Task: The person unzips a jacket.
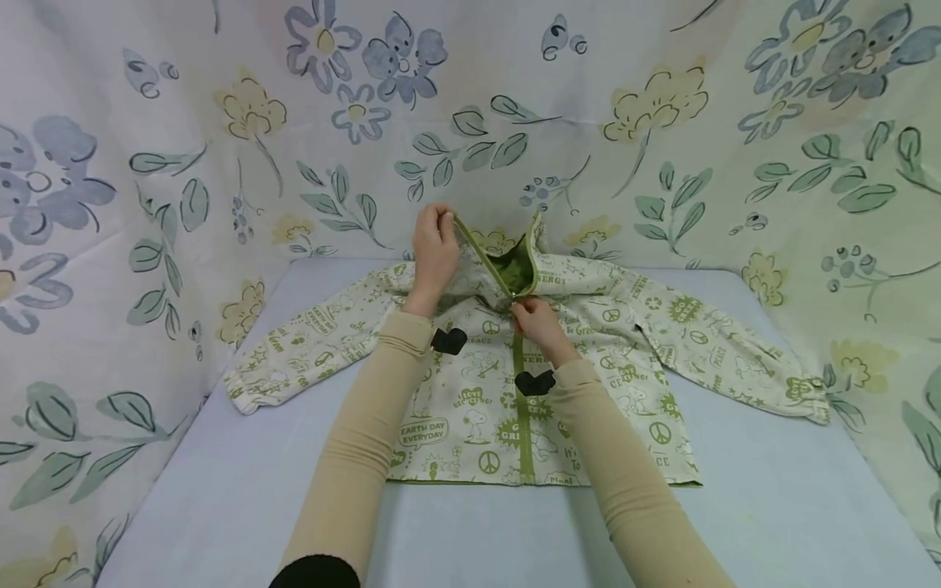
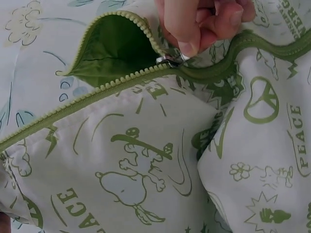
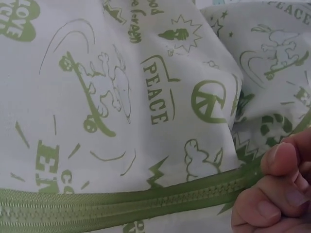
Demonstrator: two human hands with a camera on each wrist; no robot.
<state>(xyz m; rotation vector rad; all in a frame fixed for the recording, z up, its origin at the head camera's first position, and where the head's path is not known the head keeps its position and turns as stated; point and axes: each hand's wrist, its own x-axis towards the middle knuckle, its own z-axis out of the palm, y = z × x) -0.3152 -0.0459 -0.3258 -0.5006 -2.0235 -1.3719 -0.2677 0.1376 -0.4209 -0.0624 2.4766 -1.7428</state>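
A white jacket [image 1: 478,400] with green print lies front up, sleeves spread to both sides. Its green zip [image 1: 524,441] is meshed below the slider, and the edges part in a V above it, baring the green lining [image 1: 515,265]. At the upper end of the left-hand zip edge, my left hand [image 1: 435,257] grips the fabric and holds it raised. Lower down, my right hand [image 1: 540,325] pinches the pull tab at the metal slider [image 2: 167,60]. The right wrist view has the right hand's curled fingertips [image 3: 279,158] over the zip, the tab hidden there.
A pale blue-white table [image 1: 257,490] lies under the jacket. Behind and on both sides hangs a flowered cloth [image 1: 470,73], close to the raised collar. The sleeves [image 1: 309,351] reach toward the table's side edges. Each wrist carries a black strap piece [image 1: 535,383].
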